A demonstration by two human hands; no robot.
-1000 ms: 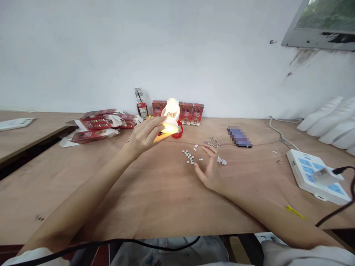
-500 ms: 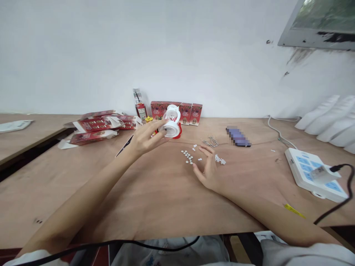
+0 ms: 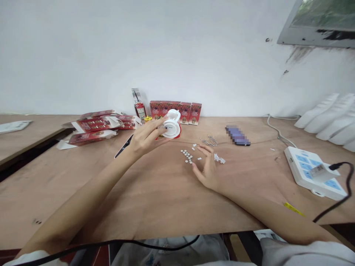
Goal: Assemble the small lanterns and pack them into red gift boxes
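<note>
My left hand (image 3: 146,139) is closed on a white lantern-shaped ornament (image 3: 172,127), tilted so its round base faces me. Part of a red piece (image 3: 178,133) shows behind that base, mostly hidden. Over the table, my right hand (image 3: 207,168) has thumb and fingers curved and apart, with nothing between them. Just left of its fingertips lie several button cells (image 3: 187,154). Small white plastic pieces (image 3: 219,159) are scattered on both sides of its fingers. Beyond it are several thin metal pieces (image 3: 210,140), perhaps small screwdrivers or hooks.
Red printed boxes (image 3: 185,112) stand in a row against the wall, beside a bottle (image 3: 139,105). Opened red cartons (image 3: 94,125) pile up at left, and a dark tool (image 3: 124,146) lies under my left wrist. To the right are a phone (image 3: 237,135) and a power strip (image 3: 313,171).
The ornament in my left hand has tipped slightly, its base turning more squarely toward me and covering more of the red piece. My right hand has barely moved.
</note>
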